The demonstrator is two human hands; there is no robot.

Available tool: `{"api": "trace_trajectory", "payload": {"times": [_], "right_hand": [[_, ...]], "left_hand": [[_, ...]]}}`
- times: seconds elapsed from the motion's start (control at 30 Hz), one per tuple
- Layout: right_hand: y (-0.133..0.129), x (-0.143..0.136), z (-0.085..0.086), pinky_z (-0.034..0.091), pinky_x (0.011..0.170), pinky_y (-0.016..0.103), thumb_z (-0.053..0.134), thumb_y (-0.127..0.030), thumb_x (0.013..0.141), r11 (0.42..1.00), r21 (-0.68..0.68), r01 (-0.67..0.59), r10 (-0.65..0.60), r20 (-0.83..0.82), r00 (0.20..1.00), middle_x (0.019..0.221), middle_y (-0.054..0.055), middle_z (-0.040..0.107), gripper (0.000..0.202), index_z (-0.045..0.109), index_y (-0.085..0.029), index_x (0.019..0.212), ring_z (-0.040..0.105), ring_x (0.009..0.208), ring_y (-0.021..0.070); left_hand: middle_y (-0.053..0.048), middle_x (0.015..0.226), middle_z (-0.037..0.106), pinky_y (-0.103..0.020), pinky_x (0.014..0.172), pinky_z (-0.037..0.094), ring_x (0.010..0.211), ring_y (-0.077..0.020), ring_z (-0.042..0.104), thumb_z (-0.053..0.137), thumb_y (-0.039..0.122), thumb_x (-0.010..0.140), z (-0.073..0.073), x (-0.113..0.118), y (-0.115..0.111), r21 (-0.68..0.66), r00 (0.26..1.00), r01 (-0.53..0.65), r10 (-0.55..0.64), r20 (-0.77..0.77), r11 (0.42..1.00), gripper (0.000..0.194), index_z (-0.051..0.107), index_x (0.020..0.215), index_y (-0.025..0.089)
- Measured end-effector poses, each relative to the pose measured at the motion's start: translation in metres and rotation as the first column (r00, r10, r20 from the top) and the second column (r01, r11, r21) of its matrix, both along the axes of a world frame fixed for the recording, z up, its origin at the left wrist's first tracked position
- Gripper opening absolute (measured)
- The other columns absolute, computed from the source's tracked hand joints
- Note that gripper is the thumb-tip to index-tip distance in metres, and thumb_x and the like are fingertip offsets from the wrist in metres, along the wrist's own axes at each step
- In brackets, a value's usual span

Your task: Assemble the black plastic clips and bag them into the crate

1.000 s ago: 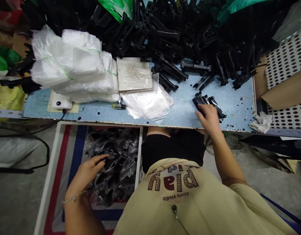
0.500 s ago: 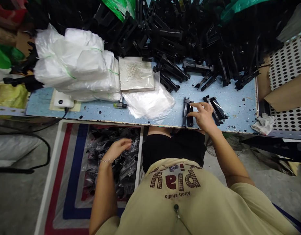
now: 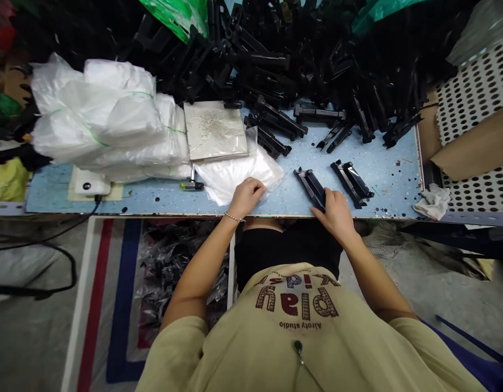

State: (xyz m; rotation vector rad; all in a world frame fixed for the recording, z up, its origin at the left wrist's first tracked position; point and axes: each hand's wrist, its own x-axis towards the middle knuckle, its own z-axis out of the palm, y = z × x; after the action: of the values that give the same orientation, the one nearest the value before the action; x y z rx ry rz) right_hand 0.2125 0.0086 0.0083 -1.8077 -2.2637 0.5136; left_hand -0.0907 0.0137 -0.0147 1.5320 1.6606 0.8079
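- Since the earlier frame, the left hand (image 3: 247,197) has risen from over the bin (image 3: 83,294) to the tabletop (image 3: 384,166), and the black part (image 3: 310,188) at the right hand (image 3: 336,215) has swung aslant.
- Right fingers: thumb and fingers closed on the near end of the black part, covering that end; it lies by the tabletop's front edge, right of the middle.
- Left fingers: bent and bunched at the near side of the loose clear bags (image 3: 238,171), close to the front edge; whether they pinch one I cannot tell.
- Just right of the right hand, a second black part (image 3: 352,184) lies slanted, untouched.
- A pale board (image 3: 214,130) covers the back of the loose clear bags; left of it, bundled bags (image 3: 108,109) reach toward the left edge.
- Along the back edge, a dark heap (image 3: 271,71) of similar parts runs together, cut off above.
- Below the front edge, wrapped black pieces (image 3: 169,272) in the bin are partly hidden by the left arm.
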Motion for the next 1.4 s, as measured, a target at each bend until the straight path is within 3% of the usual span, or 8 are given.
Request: {"api": "trace_trajectory", "payload": {"times": [0.1, 0.2, 0.3, 0.4, 0.73, 0.97, 1.27, 1.4], "right_hand": [[0.008, -0.001, 0.010, 0.053, 0.091, 0.049, 0.069, -0.049, 0.082, 0.956, -0.291, 0.046, -0.155, -0.365, 0.918, 0.110, 0.016, 0.068, 0.054, 0.066, -0.015, 0.124, 0.063, 0.100, 0.0333], [0.005, -0.011, 0.017, 0.058, 0.071, 0.035, 0.068, -0.055, 0.082, 0.719, -0.643, -0.264, -0.419, -0.703, 0.574, 0.090, 0.009, 0.072, 0.042, 0.071, -0.016, 0.098, 0.066, 0.075, 0.0217], [-0.007, -0.030, 0.011, 0.057, 0.058, 0.027, 0.071, -0.054, 0.081, 0.440, -0.705, -0.557, -0.655, -0.676, 0.338, 0.079, 0.010, 0.074, 0.040, 0.070, -0.014, 0.085, 0.067, 0.067, 0.0182], [-0.018, -0.044, 0.000, 0.059, 0.057, 0.022, 0.074, -0.044, 0.083, 0.322, -0.757, -0.569, -0.792, -0.544, 0.275, 0.080, 0.010, 0.077, 0.032, 0.071, -0.013, 0.091, 0.070, 0.067, 0.0155], [-0.027, -0.038, -0.002, 0.063, 0.061, 0.019, 0.055, -0.033, 0.100, 0.196, -0.704, -0.682, -0.916, -0.380, 0.129, 0.094, 0.012, 0.079, 0.028, 0.067, -0.010, 0.112, 0.073, 0.072, 0.0136], [-0.029, -0.040, -0.010, 0.064, 0.064, 0.019, 0.040, -0.039, 0.106, 0.053, -0.685, -0.727, -0.989, -0.138, 0.058, 0.088, 0.011, 0.075, 0.042, 0.058, -0.006, 0.124, 0.072, 0.074, 0.0135], [-0.023, -0.064, -0.006, 0.061, 0.057, 0.015, 0.035, -0.048, 0.102, -0.026, -0.605, -0.796, -1.000, 0.009, 0.025, 0.084, 0.009, 0.070, 0.054, 0.052, -0.004, 0.129, 0.067, 0.069, 0.0120], [-0.019, -0.072, -0.010, 0.057, 0.052, 0.014, 0.046, -0.048, 0.098, 0.003, -0.622, -0.783, -0.992, -0.098, 0.074, 0.083, 0.006, 0.070, 0.043, 0.059, -0.011, 0.116, 0.064, 0.067, 0.0105]], "left_hand": [[0.001, 0.075, 0.065, -0.030, 0.070, 0.049, 0.070, -0.0154, 0.060, 0.071, 0.021, 0.079, 0.006, -0.004, -0.001, -0.120, 0.978, -0.113, 0.132, 0.160, 0.986, 0.012, 0.060, 0.074, 0.020], [0.003, 0.075, 0.064, -0.028, 0.069, 0.049, 0.068, -0.0132, 0.062, 0.069, 0.018, 0.077, 0.006, 0.000, 0.000, -0.173, 0.930, -0.169, 0.215, 0.299, 0.970, 0.017, 0.054, 0.082, 0.021], [0.005, 0.072, 0.061, -0.026, 0.064, 0.048, 0.062, -0.0113, 0.059, 0.067, 0.018, 0.078, 0.004, 0.002, 0.001, -0.196, 0.880, -0.153, 0.224, 0.418, 0.969, 0.022, 0.046, 0.084, 0.022], [0.006, 0.068, 0.058, -0.024, 0.061, 0.046, 0.058, -0.0097, 0.055, 0.067, 0.018, 0.078, 0.002, -0.001, 0.000, -0.189, 0.849, -0.146, 0.221, 0.480, 0.971, 0.027, 0.042, 0.083, 0.023], [0.004, 0.075, 0.063, -0.025, 0.068, 0.052, 0.067, -0.0115, 0.061, 0.071, 0.014, 0.074, -0.006, -0.002, -0.002, -0.114, 0.891, -0.134, 0.170, 0.421, 0.984, 0.026, 0.048, 0.082, 0.021], [-0.012, 0.117, 0.073, -0.047, 0.100, 0.054, 0.108, -0.0255, 0.066, 0.046, 0.005, 0.088, -0.009, -0.019, -0.019, 0.334, 0.973, 0.089, -0.010, -0.232, 0.938, 0.034, 0.071, 0.106, 0.018], [-0.017, 0.150, 0.055, -0.044, 0.116, 0.049, 0.140, -0.0253, 0.054, 0.042, 0.013, 0.099, -0.015, -0.025, -0.028, 0.398, 0.982, 0.090, -0.014, -0.189, 0.913, 0.054, 0.047, 0.153, 0.018], [-0.019, 0.148, 0.057, -0.046, 0.108, 0.054, 0.133, -0.0274, 0.059, 0.040, 0.008, 0.100, 0.000, -0.010, -0.041, 0.573, 0.946, 0.247, -0.066, -0.318, 0.782, 0.061, 0.037, 0.159, 0.020]]}}
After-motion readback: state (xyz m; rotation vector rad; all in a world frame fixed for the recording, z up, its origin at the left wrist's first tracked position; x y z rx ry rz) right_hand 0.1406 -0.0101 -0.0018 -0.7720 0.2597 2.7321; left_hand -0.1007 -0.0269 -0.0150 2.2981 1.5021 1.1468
